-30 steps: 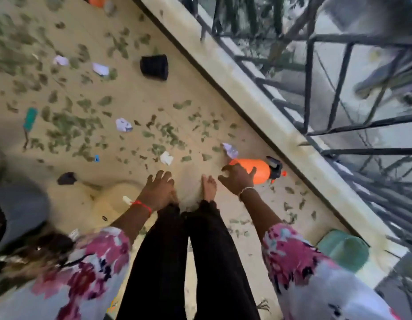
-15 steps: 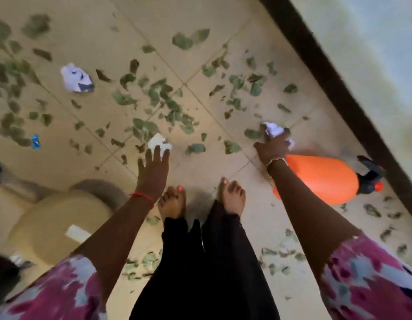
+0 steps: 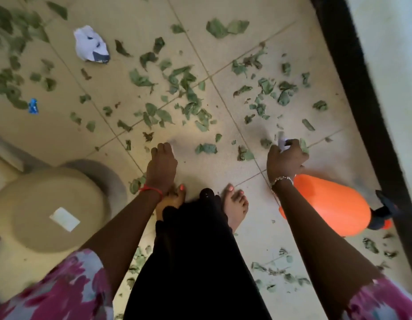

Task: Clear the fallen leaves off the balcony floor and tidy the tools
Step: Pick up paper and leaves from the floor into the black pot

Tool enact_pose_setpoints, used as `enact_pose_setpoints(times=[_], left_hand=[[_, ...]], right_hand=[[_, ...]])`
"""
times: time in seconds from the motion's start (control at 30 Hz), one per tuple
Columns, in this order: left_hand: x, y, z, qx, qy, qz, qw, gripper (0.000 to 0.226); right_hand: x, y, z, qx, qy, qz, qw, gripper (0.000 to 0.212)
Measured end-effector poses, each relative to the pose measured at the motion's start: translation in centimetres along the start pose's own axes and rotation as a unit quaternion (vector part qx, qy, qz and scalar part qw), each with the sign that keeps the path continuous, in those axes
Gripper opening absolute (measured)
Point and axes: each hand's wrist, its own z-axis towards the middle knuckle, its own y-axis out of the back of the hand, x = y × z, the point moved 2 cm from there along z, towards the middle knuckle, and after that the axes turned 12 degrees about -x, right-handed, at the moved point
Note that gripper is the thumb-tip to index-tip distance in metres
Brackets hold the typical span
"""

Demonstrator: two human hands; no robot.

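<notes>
While the right hand point(image 3: 285, 160) pinches a white paper scrap point(image 3: 282, 143) at 1 o'clock, the left hand point(image 3: 162, 163) curls on the floor point(image 3: 140, 24), hold unclear. Leaves point(image 3: 140, 78) lie thick at 12, so raking them into one heap likely beats single picks.

Matt beige floor tiles point(image 3: 122, 24); dull, crinkled green leaves point(image 3: 140, 78); at four o'clock a smooth orange, seemingly plastic spray bottle point(image 3: 327, 209); at eleven, crumpled white paper point(image 3: 90, 43).

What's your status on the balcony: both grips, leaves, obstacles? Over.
Right grip pinching paper scrap. Left grip curled at floor, contents hidden. Leaves scattered all round. Orange sprayer lying by right wrist.
</notes>
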Motion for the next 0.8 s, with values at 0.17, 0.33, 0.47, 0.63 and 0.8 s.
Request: enact_pose_setpoints(times=[0.17,0.33,0.47,0.63,0.8], left_hand=[[0.0,8.0,-4.6,-0.074,0.235,-0.324,0.913,0.025],[1.7,15.2,-7.0,-0.071,0.337,-0.613,0.711,0.032],[3.8,20.6,-8.3,-0.06,0.371,-0.715,0.59,0.011],[8.5,22.4,-10.2,-0.076,0.383,-0.767,0.508,0.023],[12.7,22.5,-12.5,-0.108,0.407,-0.747,0.514,0.019]], right_hand=[[4.3,4.1,-7.5,0.101,0.131,0.014,0.986,0.031],[12.3,6.7,-15.6,0.189,0.165,0.146,0.957,0.043],[18.1,7.4,-22.1,0.271,0.206,0.161,0.926,0.009],[21.2,6.4,-28.3,0.317,0.244,0.152,0.904,0.013],[22.9,5.9,-31.8,0.319,0.225,0.116,0.913,0.015]])
